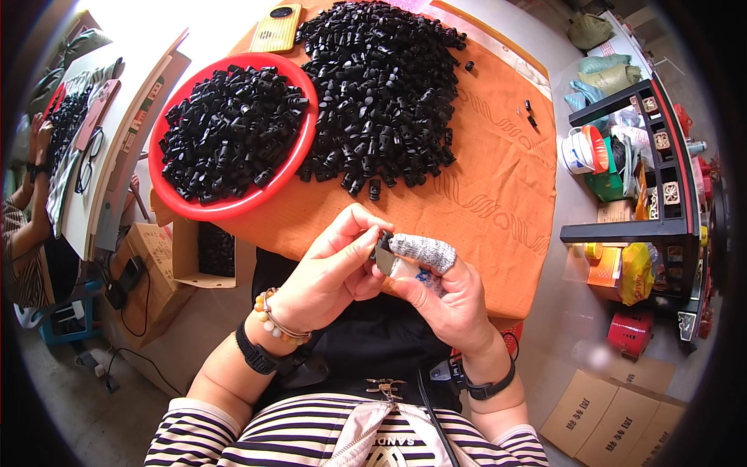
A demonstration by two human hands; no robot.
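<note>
The left hand (333, 255) grasps the black part (383, 244) at its fingers' 3 o'clock, long axis near 12-to-6; the right hand (461, 302) adjoins, finger closure not discernible.

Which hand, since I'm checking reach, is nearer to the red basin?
Left. The left hand is apart from the red basin, to its right and closer to the person's body; the right hand is farther right, beyond the left one.

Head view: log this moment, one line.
left hand: pinching small black part | right hand: knit finger covers, beside part | orange cloth: black pile, red basin of black parts
</note>
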